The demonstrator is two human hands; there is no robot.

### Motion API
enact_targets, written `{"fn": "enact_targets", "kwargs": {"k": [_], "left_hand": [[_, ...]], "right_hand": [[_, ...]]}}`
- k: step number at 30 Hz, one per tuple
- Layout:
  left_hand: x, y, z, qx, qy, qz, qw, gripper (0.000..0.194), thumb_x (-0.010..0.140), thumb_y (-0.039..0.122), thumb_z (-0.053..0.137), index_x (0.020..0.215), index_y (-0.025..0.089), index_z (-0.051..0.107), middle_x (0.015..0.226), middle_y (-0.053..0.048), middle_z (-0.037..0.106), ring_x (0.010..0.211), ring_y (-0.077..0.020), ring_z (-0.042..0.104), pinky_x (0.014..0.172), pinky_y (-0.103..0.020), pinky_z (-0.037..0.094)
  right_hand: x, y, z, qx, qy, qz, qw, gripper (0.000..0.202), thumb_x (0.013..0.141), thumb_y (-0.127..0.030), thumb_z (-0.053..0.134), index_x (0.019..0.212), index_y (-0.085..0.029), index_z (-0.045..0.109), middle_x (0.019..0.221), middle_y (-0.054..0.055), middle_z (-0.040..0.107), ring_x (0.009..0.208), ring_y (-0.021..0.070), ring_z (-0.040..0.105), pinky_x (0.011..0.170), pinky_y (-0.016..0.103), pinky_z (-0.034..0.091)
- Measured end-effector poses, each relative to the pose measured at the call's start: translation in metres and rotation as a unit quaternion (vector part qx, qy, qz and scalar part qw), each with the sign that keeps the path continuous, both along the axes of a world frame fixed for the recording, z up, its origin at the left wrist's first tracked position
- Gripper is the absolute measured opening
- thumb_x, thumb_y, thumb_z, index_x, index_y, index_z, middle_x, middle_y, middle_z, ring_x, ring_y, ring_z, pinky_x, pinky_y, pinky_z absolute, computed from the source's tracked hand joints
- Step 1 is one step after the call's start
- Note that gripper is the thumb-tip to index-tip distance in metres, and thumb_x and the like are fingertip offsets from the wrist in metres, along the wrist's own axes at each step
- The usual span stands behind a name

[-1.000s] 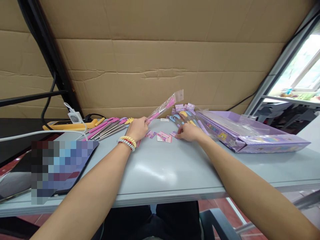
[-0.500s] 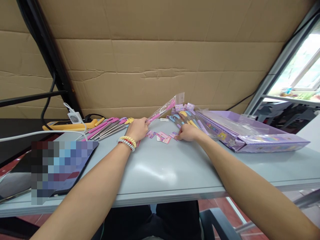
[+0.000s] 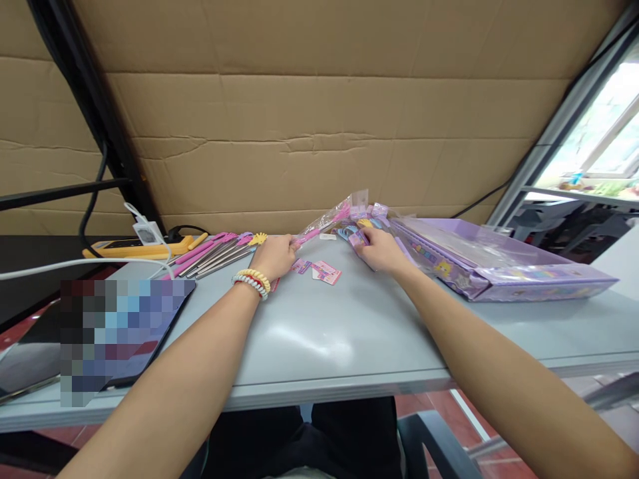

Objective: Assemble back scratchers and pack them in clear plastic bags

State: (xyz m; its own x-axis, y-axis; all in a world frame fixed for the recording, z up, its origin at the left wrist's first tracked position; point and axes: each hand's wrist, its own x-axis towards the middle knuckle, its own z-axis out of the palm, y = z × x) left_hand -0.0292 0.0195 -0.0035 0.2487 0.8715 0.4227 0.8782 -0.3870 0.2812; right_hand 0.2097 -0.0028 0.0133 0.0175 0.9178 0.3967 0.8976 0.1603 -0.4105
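Observation:
My left hand (image 3: 275, 256) is closed on the near end of a pink stick in a clear plastic sleeve (image 3: 329, 223), which slants up to the right. Between the fingers of my right hand (image 3: 377, 250) is a small purple card (image 3: 357, 241). Just beyond that hand lie blue and yellow hand-shaped sticks (image 3: 366, 223). Small pink and purple cards (image 3: 327, 273) rest on the table between my hands. Left of my left hand, metal rods with pink, purple and yellow ends (image 3: 224, 253) are fanned out.
An open purple box (image 3: 544, 286) with clear plastic in it sits at the right of the grey table (image 3: 299, 346). At the left are a tablet (image 3: 134, 326), a yellow device (image 3: 134, 249) and white cables. A cardboard wall (image 3: 319, 113) stands behind.
My right hand has lifted the small purple card off the table and moved slightly up and away. My left hand still holds the sleeved pink stick, almost in place.

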Motion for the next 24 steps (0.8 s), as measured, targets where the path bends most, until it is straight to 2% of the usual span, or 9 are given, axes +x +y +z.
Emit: {"fn": "enact_targets", "kwargs": {"k": [3,5,8,12,15,19,24], "left_hand": [[0.0,0.0,0.0,-0.007,0.002,-0.045,0.999,0.032,0.086,0.034,0.036,0.083,0.02,0.065,0.074,-0.007,0.066,0.067,-0.02,0.059,0.061,-0.028,0.039],[0.0,0.0,-0.001,-0.012,0.007,-0.081,0.997,0.031,0.086,0.034,0.037,0.083,0.02,0.065,0.073,-0.006,0.066,0.067,-0.019,0.058,0.06,-0.027,0.037],[-0.001,0.0,-0.001,-0.009,0.013,-0.105,0.994,0.031,0.086,0.032,0.037,0.085,0.021,0.065,0.074,-0.005,0.066,0.067,-0.0181,0.057,0.059,-0.026,0.036],[-0.003,0.003,-0.002,0.0,0.019,-0.122,0.992,0.031,0.086,0.031,0.037,0.081,0.021,0.065,0.07,-0.004,0.065,0.064,-0.0174,0.055,0.058,-0.026,0.034],[-0.005,0.004,-0.002,0.002,0.013,-0.138,0.99,0.03,0.086,0.03,0.037,0.078,0.021,0.065,0.068,-0.004,0.064,0.062,-0.0165,0.053,0.058,-0.026,0.033],[-0.006,0.004,-0.001,0.002,-0.006,-0.148,0.989,0.031,0.086,0.031,0.037,0.077,0.021,0.065,0.066,-0.003,0.063,0.06,-0.016,0.051,0.058,-0.025,0.032],[-0.006,0.002,0.0,-0.013,-0.022,-0.151,0.988,0.032,0.085,0.033,0.037,0.079,0.02,0.066,0.064,-0.003,0.062,0.058,-0.0156,0.049,0.058,-0.025,0.032]], "right_hand": [[-0.001,-0.003,0.004,0.092,0.053,-0.023,0.994,0.012,0.074,-0.028,0.051,0.078,-0.018,0.057,0.072,0.003,0.061,0.063,0.015,0.049,0.058,0.025,0.034],[-0.001,-0.005,0.005,0.126,0.085,-0.039,0.988,0.013,0.075,-0.031,0.052,0.074,-0.018,0.055,0.068,0.002,0.059,0.061,0.0145,0.048,0.059,0.026,0.034],[0.001,-0.003,0.006,0.153,0.102,-0.075,0.98,0.016,0.075,-0.034,0.053,0.071,-0.018,0.054,0.067,0.003,0.059,0.062,0.0154,0.048,0.061,0.027,0.035],[0.01,0.003,0.006,0.197,0.081,-0.112,0.971,0.014,0.074,-0.031,0.053,0.07,-0.018,0.053,0.081,0.008,0.061,0.074,0.019,0.052,0.068,0.029,0.038],[0.016,0.006,0.008,0.195,0.092,-0.129,0.968,0.013,0.074,-0.03,0.052,0.071,-0.018,0.052,0.084,0.009,0.06,0.079,0.0201,0.052,0.072,0.031,0.038],[0.019,0.006,0.009,0.202,0.103,-0.119,0.967,0.01,0.076,-0.027,0.05,0.073,-0.018,0.053,0.086,0.01,0.06,0.083,0.0211,0.052,0.076,0.032,0.039],[0.021,0.007,0.007,0.233,0.079,-0.088,0.965,0.013,0.075,-0.026,0.05,0.065,-0.018,0.052,0.079,0.009,0.059,0.079,0.0205,0.05,0.072,0.031,0.038]]}}
